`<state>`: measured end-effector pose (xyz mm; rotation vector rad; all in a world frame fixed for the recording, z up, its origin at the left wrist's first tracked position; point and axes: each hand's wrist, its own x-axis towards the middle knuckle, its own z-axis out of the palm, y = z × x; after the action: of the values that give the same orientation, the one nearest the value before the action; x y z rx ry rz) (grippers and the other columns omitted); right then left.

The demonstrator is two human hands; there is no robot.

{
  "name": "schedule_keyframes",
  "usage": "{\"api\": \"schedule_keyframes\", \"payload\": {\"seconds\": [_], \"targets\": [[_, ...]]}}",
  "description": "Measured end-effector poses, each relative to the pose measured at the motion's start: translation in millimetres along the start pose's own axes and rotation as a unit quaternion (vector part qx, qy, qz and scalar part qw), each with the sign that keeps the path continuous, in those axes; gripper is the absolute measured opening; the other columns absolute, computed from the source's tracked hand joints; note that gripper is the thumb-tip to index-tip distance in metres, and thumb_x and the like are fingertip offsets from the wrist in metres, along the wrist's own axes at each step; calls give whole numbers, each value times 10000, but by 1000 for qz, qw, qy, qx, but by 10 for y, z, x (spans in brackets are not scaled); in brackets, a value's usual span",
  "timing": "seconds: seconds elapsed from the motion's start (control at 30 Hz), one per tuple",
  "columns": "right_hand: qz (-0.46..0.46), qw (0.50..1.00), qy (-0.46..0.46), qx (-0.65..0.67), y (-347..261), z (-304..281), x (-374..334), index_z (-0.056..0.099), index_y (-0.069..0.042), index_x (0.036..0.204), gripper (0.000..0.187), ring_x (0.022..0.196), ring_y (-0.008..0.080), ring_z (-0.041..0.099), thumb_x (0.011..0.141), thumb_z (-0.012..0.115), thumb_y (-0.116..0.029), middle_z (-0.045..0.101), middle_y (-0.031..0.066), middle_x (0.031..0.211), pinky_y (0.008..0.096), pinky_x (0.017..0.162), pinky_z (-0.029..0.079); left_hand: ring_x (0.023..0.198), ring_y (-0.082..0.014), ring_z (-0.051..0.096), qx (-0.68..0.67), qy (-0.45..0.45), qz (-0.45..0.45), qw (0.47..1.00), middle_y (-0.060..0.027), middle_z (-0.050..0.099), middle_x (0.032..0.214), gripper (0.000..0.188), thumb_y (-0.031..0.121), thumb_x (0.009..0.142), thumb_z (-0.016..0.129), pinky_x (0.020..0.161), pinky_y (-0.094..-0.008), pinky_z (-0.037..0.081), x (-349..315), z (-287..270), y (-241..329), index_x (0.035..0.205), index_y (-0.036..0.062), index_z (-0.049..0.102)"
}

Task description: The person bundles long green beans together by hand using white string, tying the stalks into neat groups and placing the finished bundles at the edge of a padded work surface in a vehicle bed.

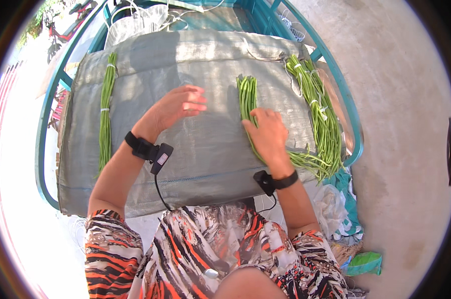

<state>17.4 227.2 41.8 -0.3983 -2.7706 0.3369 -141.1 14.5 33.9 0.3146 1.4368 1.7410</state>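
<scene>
My right hand (pixel 270 133) is closed around a bunch of long green beans (pixel 247 94) lying on a grey woven sheet (pixel 195 154). The bunch's even ends point away from me, and its lower part bends right under my wrist toward other beans. No tie shows on it. Hovering over the middle of the sheet, my left hand (pixel 178 104) is empty, its fingers loosely bent and apart. Far to the left lies a slim bean bunch (pixel 105 102) with white ties. Several tied bean bunches (pixel 320 117) are piled along the right edge.
A blue-green metal rail (pixel 352 112) curves around the covered surface, part of a cart. At the far left corner sits clear plastic (pixel 135 24) with white strips. Plastic bags (pixel 330 207) and a green packet (pixel 364 263) lie low at the right, beside a concrete floor (pixel 400 149).
</scene>
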Motion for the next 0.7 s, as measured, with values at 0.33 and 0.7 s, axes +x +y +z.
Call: {"api": "schedule_keyframes", "payload": {"seconds": [0.33, 0.7], "targets": [[87, 995, 21, 51, 246, 382, 2, 590, -99, 892, 193, 800, 272, 592, 728, 680, -146, 608, 61, 828, 403, 698, 469, 1117, -322, 547, -240, -66, -3, 969, -211, 535, 1210, 355, 190, 922, 528, 952, -400, 470, 28, -89, -602, 1207, -14, 470], [-45, 975, 138, 169, -431, 297, -389, 591, -105, 885, 176, 783, 250, 582, 733, 677, -80, 591, 68, 832, 370, 651, 475, 1259, -316, 422, -283, -186, 66, 939, -186, 404, 1382, 587, 281, 915, 542, 1064, -414, 343, -115, -10, -589, 1377, -3, 317]]}}
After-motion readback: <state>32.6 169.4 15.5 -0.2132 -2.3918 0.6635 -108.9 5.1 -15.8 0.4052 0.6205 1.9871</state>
